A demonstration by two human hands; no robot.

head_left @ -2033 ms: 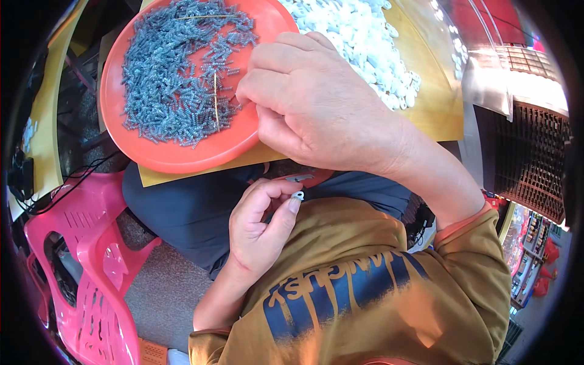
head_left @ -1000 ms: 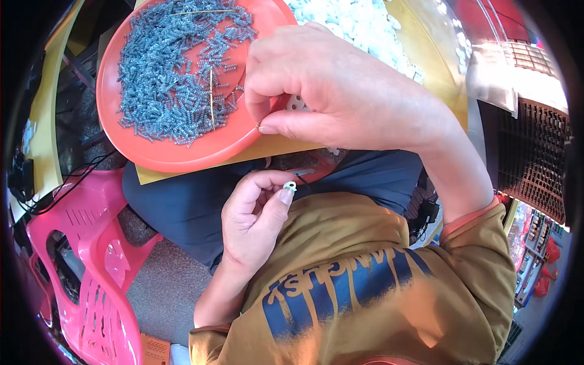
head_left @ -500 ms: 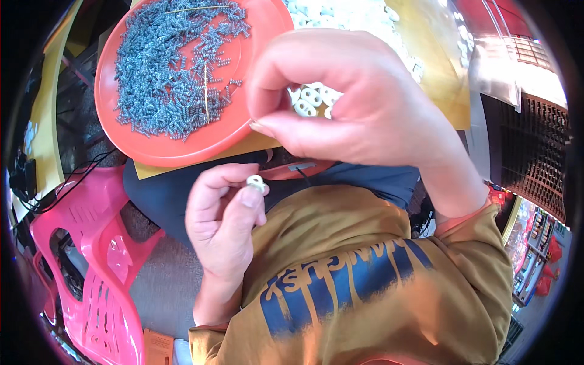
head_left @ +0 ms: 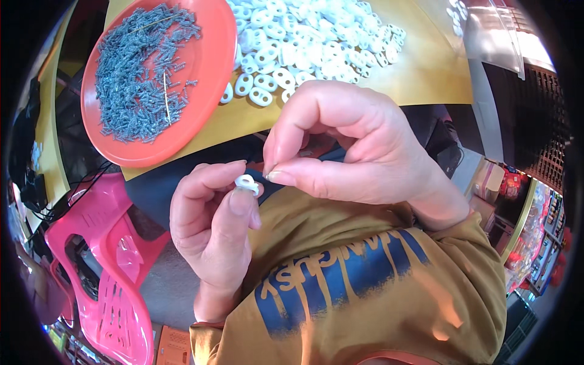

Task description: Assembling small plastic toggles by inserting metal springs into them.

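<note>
Clamping small white holed plastic piece (head_left: pixel 246 182) in left hand (head_left: pixel 210 225), below round orange-red plastic plate (head_left: pixel 210 73); right hand (head_left: pixel 377 152), fingertips pinched together, lower right of plate, contents unclear.

Single view on file: a head-worn fisheye camera, facing steeply downward from above the wearer. Range is close. The wearer's shirt (head_left: pixel 389 316) occupies the lower centre; left hand (head_left: pixel 210 222) and right hand (head_left: pixel 356 146) register mid-frame; the yellow tabletop (head_left: pixel 435 67) crosses the top. Curvature increases toward the frame's borders.
</note>
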